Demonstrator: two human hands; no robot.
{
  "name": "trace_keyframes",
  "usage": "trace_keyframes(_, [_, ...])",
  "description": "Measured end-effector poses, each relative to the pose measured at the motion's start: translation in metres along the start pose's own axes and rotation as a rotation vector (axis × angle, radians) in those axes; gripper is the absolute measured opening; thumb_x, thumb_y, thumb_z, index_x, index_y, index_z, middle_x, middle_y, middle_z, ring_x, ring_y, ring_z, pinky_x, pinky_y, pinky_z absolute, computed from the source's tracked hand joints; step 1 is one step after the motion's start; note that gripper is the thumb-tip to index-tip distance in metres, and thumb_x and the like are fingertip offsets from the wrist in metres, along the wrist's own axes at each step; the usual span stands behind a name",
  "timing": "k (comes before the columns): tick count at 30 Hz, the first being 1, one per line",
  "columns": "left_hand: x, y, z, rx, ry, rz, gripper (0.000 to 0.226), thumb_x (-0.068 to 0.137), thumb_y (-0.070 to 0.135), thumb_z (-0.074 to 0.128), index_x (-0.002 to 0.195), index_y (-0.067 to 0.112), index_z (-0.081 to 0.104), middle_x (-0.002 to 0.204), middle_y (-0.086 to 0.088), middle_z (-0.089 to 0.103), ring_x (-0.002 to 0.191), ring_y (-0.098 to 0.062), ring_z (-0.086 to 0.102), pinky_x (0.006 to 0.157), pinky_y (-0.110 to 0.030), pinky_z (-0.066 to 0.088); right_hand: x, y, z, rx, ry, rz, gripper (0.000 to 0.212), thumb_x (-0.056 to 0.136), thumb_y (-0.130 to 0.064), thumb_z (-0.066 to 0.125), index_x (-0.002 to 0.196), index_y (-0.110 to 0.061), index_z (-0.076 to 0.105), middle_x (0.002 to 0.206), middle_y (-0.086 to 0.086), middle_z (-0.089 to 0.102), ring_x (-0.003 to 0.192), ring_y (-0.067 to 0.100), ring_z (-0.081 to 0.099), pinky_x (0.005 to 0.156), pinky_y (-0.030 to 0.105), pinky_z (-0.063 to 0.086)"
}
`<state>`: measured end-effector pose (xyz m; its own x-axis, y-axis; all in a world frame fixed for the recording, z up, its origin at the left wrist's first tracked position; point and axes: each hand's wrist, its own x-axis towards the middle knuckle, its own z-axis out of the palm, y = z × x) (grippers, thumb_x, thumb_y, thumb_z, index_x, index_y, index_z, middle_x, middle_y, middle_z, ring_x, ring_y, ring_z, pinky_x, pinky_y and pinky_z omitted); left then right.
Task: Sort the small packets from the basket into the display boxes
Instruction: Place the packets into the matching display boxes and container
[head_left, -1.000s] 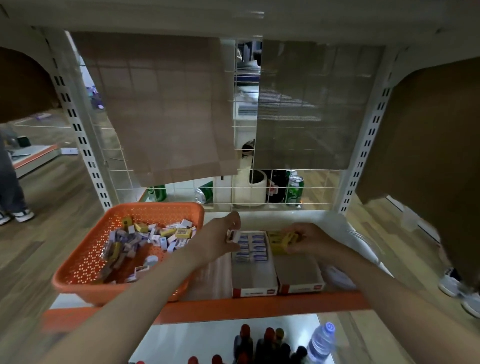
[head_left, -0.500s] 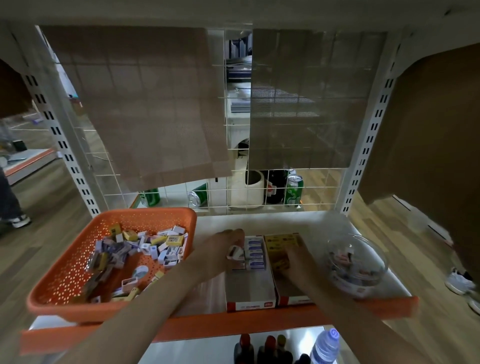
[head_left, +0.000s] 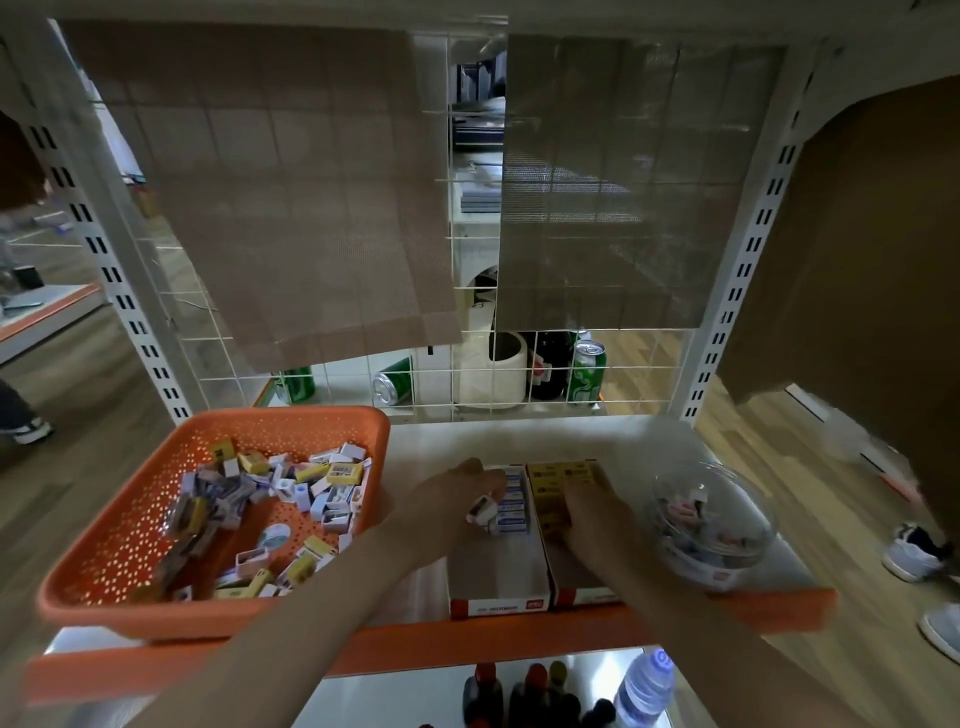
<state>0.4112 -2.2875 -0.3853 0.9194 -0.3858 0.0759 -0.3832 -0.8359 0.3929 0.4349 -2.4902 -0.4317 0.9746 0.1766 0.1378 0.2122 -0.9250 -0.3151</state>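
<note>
Packets (head_left: 337, 472): small yellow, white and bluish boxes.

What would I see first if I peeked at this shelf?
The big orange basket on the left, heaped with little packets. Beside it, the left hand pinches a white packet over one display box, and the right hand lies on yellow packets in the next. A clear bowl sits far right.
</note>
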Motion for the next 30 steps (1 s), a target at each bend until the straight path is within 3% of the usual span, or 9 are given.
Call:
trace_keyframes(3, [0.001,-0.003,0.002,0.007,0.009,0.004,0.028,0.084,0.019,0.066,0.110,0.023,0.055,0.116,-0.001,0.051,0.100,-0.019,0.054,0.085,-0.029,0.047,-0.002,-0.001,0.000,-0.035,0.013,-0.004,0.020,0.087,-0.026,0.063,0.105,-0.021,0.060,0.131,0.001,0.041,0.099,0.020,0.061,0.083,0.027,0.051])
trace_keyframes(7, [-0.002,-0.004,0.004,-0.021,0.020,0.054,0.027,0.087,0.020,0.063,0.112,0.023,0.052,0.114,0.005,0.045,0.099,-0.014,0.052,0.077,-0.008,0.045,-0.002,-0.004,-0.003,-0.025,0.010,0.022,0.020,0.086,-0.028,0.064,0.105,-0.021,0.061,0.130,0.000,0.042,0.098,0.020,0.062,0.082,0.027,0.051])
trace_keyframes(14, [-0.003,0.001,0.003,0.074,0.014,0.062,0.050,0.086,0.024,0.065,0.129,0.030,0.040,0.120,0.004,0.044,0.102,-0.016,0.056,0.084,-0.025,0.052,-0.003,-0.007,-0.017,-0.034,0.045,-0.030,0.019,0.085,-0.028,0.063,0.103,-0.022,0.063,0.116,-0.002,0.055,0.094,0.017,0.061,0.074,0.024,0.047])
trace_keyframes(17, [-0.004,0.006,0.002,0.030,0.024,0.050,0.065,0.086,0.024,0.065,0.136,0.035,0.026,0.123,0.005,0.048,0.107,-0.016,0.057,0.084,-0.026,0.052,-0.001,-0.022,-0.029,0.225,0.006,-0.101,0.022,0.075,-0.030,0.074,0.094,-0.021,0.066,0.095,-0.007,0.065,0.090,0.015,0.061,0.080,0.033,0.049])
trace_keyframes(22, [-0.003,0.020,-0.004,0.075,0.028,0.022,0.079,0.088,0.025,0.063,0.147,0.030,0.010,0.132,-0.006,0.052,0.113,-0.022,0.058,0.091,-0.034,0.050,-0.010,-0.043,-0.041,0.393,-0.052,-0.194,0.037,0.067,-0.023,0.085,0.100,-0.015,0.071,0.094,-0.007,0.068,0.084,0.001,0.057,0.071,-0.003,0.032])
trace_keyframes(23, [-0.004,0.023,-0.006,0.084,0.024,0.020,0.079,0.089,0.024,0.062,0.148,0.028,0.008,0.132,-0.008,0.052,0.114,-0.023,0.057,0.092,-0.034,0.049,-0.012,-0.044,-0.043,0.415,-0.050,-0.199,0.036,0.067,-0.021,0.085,0.099,-0.012,0.072,0.093,-0.007,0.068,0.084,0.001,0.057,0.068,-0.004,0.031])
trace_keyframes(26, [-0.008,0.029,-0.010,0.065,0.001,0.019,0.078,0.090,0.021,0.059,0.149,0.025,0.008,0.137,-0.009,0.048,0.120,-0.023,0.053,0.096,-0.034,0.046,-0.018,-0.047,-0.047,0.423,-0.058,-0.194,0.030,0.070,-0.020,0.083,0.096,-0.010,0.071,0.092,0.000,0.072,0.083,0.004,0.060,0.066,-0.003,0.031])
trace_keyframes(28, [-0.011,0.032,-0.010,0.045,0.005,0.031,0.068,0.090,0.024,0.060,0.144,0.025,0.020,0.136,-0.006,0.050,0.119,-0.022,0.053,0.095,-0.032,0.046,-0.022,-0.047,-0.048,0.450,-0.068,-0.195,0.028,0.069,-0.016,0.083,0.091,-0.004,0.071,0.089,0.006,0.072,0.079,0.006,0.060,0.067,0.000,0.037])
trace_keyframes(30, [-0.013,0.034,-0.008,0.090,0.029,0.046,0.052,0.088,0.028,0.062,0.133,0.025,0.036,0.129,-0.001,0.054,0.114,-0.018,0.055,0.090,-0.028,0.046,-0.024,-0.043,-0.050,0.448,-0.072,-0.209,0.028,0.065,-0.021,0.085,0.086,-0.011,0.070,0.086,0.003,0.072,0.078,0.010,0.063,0.075,0.017,0.051])
